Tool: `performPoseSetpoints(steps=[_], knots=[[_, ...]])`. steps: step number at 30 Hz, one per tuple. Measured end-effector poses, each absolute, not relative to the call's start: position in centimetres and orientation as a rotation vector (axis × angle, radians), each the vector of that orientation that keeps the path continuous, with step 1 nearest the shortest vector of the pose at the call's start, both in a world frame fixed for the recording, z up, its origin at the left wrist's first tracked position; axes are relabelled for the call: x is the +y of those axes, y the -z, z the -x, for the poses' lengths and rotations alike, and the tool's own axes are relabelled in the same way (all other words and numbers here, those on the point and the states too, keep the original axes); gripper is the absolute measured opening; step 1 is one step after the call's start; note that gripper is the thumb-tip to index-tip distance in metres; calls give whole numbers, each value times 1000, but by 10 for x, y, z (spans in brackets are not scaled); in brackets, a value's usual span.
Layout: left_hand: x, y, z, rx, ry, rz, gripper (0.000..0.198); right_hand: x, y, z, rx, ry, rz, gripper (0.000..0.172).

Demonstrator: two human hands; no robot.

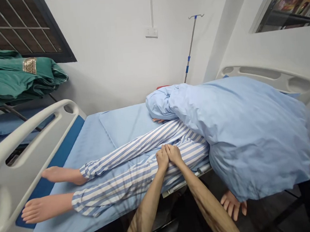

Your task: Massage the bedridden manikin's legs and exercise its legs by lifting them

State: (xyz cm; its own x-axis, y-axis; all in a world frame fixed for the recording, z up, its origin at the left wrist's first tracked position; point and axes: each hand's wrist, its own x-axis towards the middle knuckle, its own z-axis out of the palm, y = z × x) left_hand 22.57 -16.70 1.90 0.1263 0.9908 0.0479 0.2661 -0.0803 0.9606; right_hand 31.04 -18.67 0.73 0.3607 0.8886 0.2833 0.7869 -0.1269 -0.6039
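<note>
blue-and-white striped trousers [127, 174] on a figure lying on a hospital bed [118, 122], two hands pressing at the thigh.
left hand [162, 159] and right hand [174, 154] are resting side by side, touching, on the near trouser leg, fingers curling down onto the cloth; whether they are pinching it cannot be told. a pale blue quilt [251, 123] is covering the upper body, beside the hands. bare feet [44, 207] are pointing toward the white footboard [5, 183].
</note>
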Motion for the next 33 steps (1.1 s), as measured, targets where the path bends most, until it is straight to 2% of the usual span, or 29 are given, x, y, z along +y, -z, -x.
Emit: performPoseSetpoints(steps=[6, 14, 17, 23, 33], knots=[[-171, -28, -230, 1358, -1011, -1561, 53, -185, -17, -317, -1297, -298, 1736, 43], [-176, -81, -244, 1130, -1231, -1536, 59, -182, -22, -325, -987, -453, 1440, 50], [-174, -69, -251, 1209, -1169, -1501, 57, -183, -22, -326, -946, -495, 1420, 53], [-175, -26, -257, 1418, -920, -1801, 47, -184, -16, -329, -944, -437, 1434, 49], [-175, -33, -252, 1452, -924, -1824, 48, -183, -31, -329, -1073, -427, 1496, 49]])
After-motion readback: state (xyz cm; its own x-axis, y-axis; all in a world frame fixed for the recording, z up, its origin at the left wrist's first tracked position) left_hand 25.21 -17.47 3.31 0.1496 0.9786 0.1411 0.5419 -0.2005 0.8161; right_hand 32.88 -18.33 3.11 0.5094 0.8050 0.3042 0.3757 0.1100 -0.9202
